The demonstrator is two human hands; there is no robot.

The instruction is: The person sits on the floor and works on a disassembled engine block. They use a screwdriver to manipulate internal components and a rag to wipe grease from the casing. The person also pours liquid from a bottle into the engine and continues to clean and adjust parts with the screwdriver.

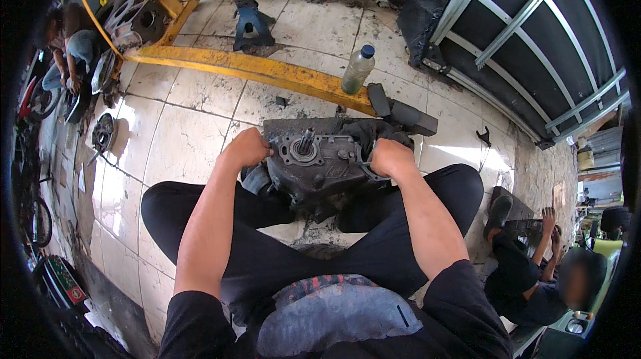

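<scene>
A: State the condition of the hands.

B: Left hand: fingers curled at the left edge of the casing. Right hand: fingers curled at the right edge. The fingertips are hidden; whether either grasps the edge or a small part cannot be told.

A: State the location of the casing.

B: Centre of the frame, between the knees. The shaft projects from its face. A dark slab shows along its upper side. The support underneath is not visible.

A: What is the main hazard at the casing?

B: Tilting. Probable cause: unequal force from the two sides. The casing looks heavy and could tip toward a leg. If its dark coating is oily, the fingers could slip or become pinched underneath.

A: And at the shaft?

B: It appears unguarded. A knock could mark it, and grit could enter around its base; dark debris lies on the floor.

A: List hazards farther out.

B: Above centre, the bottle appears to stand on the end of the yellow beam. A bump could topple it. Right of centre, the small forked part lies loose on the floor; a stray foot could displace it.
</scene>
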